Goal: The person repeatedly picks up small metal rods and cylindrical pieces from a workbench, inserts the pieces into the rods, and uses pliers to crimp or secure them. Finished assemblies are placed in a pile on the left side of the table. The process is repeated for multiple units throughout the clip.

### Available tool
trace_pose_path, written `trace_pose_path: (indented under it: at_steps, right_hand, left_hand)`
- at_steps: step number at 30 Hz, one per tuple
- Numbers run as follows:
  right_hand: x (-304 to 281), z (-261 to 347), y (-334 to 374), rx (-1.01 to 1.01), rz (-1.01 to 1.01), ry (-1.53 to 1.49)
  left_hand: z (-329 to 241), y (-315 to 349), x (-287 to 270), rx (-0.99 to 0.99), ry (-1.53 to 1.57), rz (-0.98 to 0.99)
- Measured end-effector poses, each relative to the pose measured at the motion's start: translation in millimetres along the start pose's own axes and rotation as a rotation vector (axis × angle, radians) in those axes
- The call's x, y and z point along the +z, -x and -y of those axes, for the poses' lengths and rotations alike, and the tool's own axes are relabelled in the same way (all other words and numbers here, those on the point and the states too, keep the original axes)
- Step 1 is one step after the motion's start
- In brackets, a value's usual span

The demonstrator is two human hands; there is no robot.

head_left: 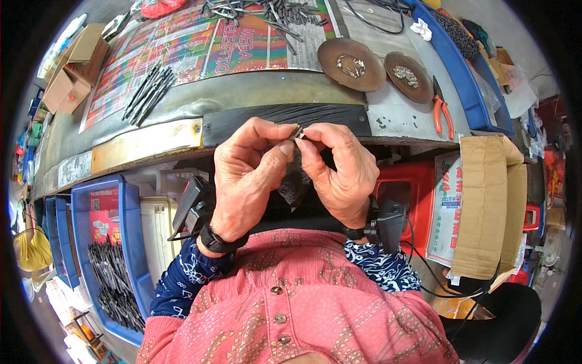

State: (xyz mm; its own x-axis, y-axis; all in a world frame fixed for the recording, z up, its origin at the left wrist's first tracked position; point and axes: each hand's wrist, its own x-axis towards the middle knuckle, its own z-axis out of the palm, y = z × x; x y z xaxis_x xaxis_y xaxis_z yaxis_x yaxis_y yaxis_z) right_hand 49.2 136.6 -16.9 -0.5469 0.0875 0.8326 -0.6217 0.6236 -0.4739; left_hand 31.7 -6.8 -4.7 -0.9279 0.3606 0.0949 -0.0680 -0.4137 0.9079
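My left hand (251,170) and my right hand (339,170) meet at the table's near edge, both pinching with thumb and forefinger. A short dark stick-like piece (297,131) shows at the left fingertips. Against it, the right fingertips hold a tiny silvery metal piece (301,135); most of it is covered by the fingers. Behind them, a brown round dish (337,50) carries a loose ring of small metal pieces, and a smaller brown dish (401,60) has a heap of similar ones. Red-handled pliers (442,110) lie right of the dishes.
Several thin black sticks (149,94) lie on the left of the table, with a larger pile (285,13) at the back. Blue crates (129,209) stand below left, one full of black sticks. A blue tray (436,27) and cardboard box (482,206) are at right.
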Motion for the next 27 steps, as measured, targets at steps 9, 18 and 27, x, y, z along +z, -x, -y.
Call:
trace_pose_path:
  at_steps: [9,18,27]
  right_hand:
    - [4.0,-3.3,3.4,-0.101,-0.014,0.115]
    - [3.8,1.9,1.2,0.058,0.003,0.036]
    - [0.1,-2.7,-2.9,0.016,0.06,0.051]
  left_hand:
    - [3.7,1.5,0.4,0.002,0.011,-0.016]
    - [5.8,2.4,0.3,0.003,0.02,-0.024]
    - [7.4,3.6,3.1,-0.007,0.026,-0.024]
